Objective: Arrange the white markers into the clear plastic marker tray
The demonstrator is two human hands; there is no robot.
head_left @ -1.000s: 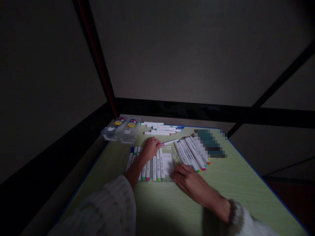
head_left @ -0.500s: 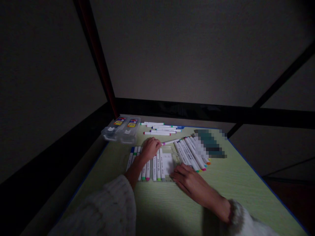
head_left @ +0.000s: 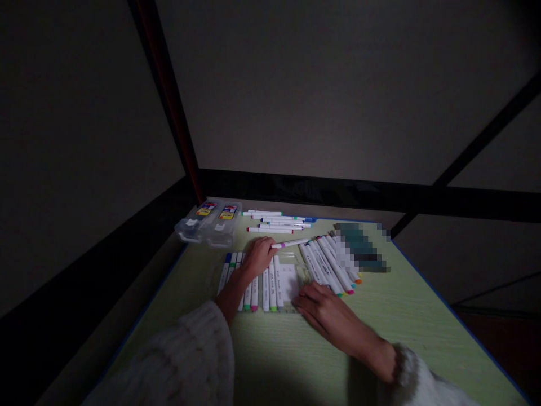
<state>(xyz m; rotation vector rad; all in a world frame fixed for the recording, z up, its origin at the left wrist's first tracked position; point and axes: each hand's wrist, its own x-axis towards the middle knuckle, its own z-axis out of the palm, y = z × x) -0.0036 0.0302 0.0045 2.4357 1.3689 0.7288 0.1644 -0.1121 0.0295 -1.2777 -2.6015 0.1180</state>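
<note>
My left hand [head_left: 259,256] is closed at the left end of a white marker [head_left: 292,243] with a purple band, which lies slantwise beyond the clear plastic case [head_left: 289,255]. Under and beside that hand, several white markers [head_left: 273,285] with coloured ends stand side by side in the case. A white bottom shows in the case's right part [head_left: 289,282]. My right hand [head_left: 323,310] grips the case's near right corner, its fingers bent together over the edge. Just beyond it lies a slanted row of several markers [head_left: 325,262]. The left fingertips are partly hidden.
Several thinner markers [head_left: 274,224] lie loosely at the back of the green table [head_left: 329,378]. Two clear boxes [head_left: 217,225] with colourful labels stand at the back left. A blurred-out dark green item [head_left: 363,248] lies at the right. A wall [head_left: 313,101] rises behind.
The purple-banded marker has shifted slightly left and away from me, its left end now against my left fingers. My right hand stays at the case corner.
</note>
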